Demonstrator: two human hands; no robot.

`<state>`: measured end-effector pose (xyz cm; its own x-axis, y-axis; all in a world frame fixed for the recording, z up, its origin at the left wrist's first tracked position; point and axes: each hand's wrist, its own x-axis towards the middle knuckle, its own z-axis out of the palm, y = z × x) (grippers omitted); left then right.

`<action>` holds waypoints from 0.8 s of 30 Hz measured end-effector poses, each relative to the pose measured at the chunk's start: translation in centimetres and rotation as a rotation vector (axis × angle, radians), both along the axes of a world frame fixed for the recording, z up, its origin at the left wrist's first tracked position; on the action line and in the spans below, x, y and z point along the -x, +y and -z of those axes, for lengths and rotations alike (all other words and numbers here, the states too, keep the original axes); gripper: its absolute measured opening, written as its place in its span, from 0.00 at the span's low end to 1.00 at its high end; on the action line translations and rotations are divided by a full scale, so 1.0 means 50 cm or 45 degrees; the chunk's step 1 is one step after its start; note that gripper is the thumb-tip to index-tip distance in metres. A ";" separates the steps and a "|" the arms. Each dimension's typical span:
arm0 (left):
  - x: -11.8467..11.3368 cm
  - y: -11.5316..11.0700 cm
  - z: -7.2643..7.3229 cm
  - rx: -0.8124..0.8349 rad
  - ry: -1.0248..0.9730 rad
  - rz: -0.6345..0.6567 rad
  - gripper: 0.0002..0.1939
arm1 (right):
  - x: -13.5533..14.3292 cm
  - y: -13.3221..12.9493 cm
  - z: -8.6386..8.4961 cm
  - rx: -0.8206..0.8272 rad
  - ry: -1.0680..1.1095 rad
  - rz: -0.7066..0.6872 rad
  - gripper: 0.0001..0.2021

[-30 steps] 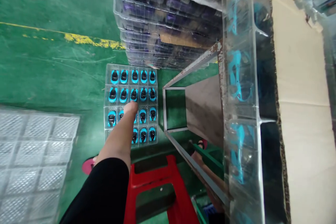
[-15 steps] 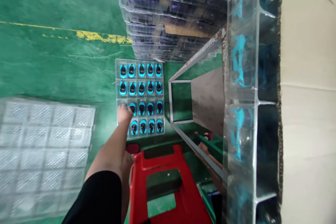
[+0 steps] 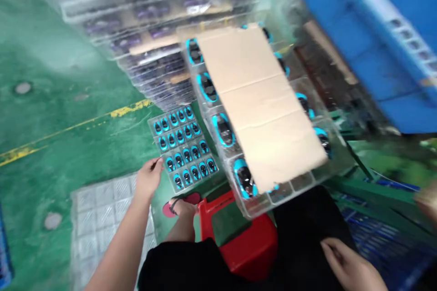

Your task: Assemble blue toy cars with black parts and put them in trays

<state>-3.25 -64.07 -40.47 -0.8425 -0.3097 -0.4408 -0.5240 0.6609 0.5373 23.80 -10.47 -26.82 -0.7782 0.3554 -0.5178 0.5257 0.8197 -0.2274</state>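
Observation:
My left hand (image 3: 149, 175) is at the left edge of a clear compartment tray (image 3: 166, 150) on the floor. Its fingers are closed; a dark spot shows between them, too blurred to name. Black-and-blue oval parts (image 3: 180, 136) sit in rows in that tray. My right hand (image 3: 353, 266) is low at the right, by my dark-clothed thigh, with its fingers loosely curled, a gap by the thumb and nothing seen in it. A raised clear tray (image 3: 254, 211), holding larger-looking black-and-blue parts (image 3: 223, 129), stands in front of me. A cardboard sheet (image 3: 262, 104) lies across it.
A tall stack of clear trays (image 3: 146, 50) with purple parts stands behind. A vacant-celled clear tray (image 3: 99, 218) lies at left. A red stool (image 3: 249, 245) is below the raised tray. Blue crates (image 3: 372, 41) stand at upper right. A blurred limb (image 3: 428, 200) shows at the right edge.
The view has swung, bringing the whole raised tray and blue crates into sight. My left hand has moved from over the floor tray's parts to its left edge. My right hand now shows.

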 end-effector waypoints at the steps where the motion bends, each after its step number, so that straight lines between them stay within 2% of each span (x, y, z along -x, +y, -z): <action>1: 0.005 0.045 -0.069 -0.020 0.083 0.053 0.21 | -0.003 -0.004 -0.002 0.015 0.030 -0.027 0.17; 3: 0.007 0.152 -0.192 -0.044 0.212 0.188 0.23 | -0.009 -0.012 -0.006 0.017 0.128 -0.046 0.17; 4: 0.006 0.210 -0.241 -0.043 0.255 0.257 0.24 | -0.013 -0.014 -0.008 0.022 0.173 -0.050 0.17; 5: 0.007 0.268 -0.279 -0.033 0.288 0.322 0.23 | -0.018 -0.014 -0.008 0.030 0.210 -0.055 0.17; 7: 0.013 0.370 -0.326 0.023 0.315 0.422 0.22 | -0.031 -0.010 -0.008 0.063 0.248 -0.075 0.16; 9: 0.025 0.440 -0.342 0.108 0.304 0.432 0.22 | -0.044 -0.002 -0.007 0.096 0.275 -0.081 0.16; 12: 0.044 0.482 -0.342 0.161 0.217 0.409 0.21 | -0.058 0.008 -0.011 0.143 0.324 -0.055 0.17; 16: 0.056 0.485 -0.339 0.038 0.130 0.401 0.15 | -0.068 0.014 -0.019 0.200 0.372 -0.019 0.17; 19: 0.058 0.489 -0.347 -0.158 0.180 0.305 0.14 | -0.074 0.014 -0.017 0.228 0.423 0.001 0.16; 22: 0.052 0.478 -0.368 -0.381 0.310 0.168 0.17 | -0.076 0.016 -0.009 0.258 0.453 0.002 0.16; 24: 0.033 0.441 -0.391 -0.490 0.415 0.075 0.17 | -0.075 0.018 -0.005 0.261 0.462 0.011 0.17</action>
<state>-4.91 -42.04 -20.92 -0.9665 -0.1240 -0.2249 -0.2562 0.4062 0.8771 27.54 -9.57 -26.57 -0.9207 0.2809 -0.2709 0.3879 0.7342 -0.5572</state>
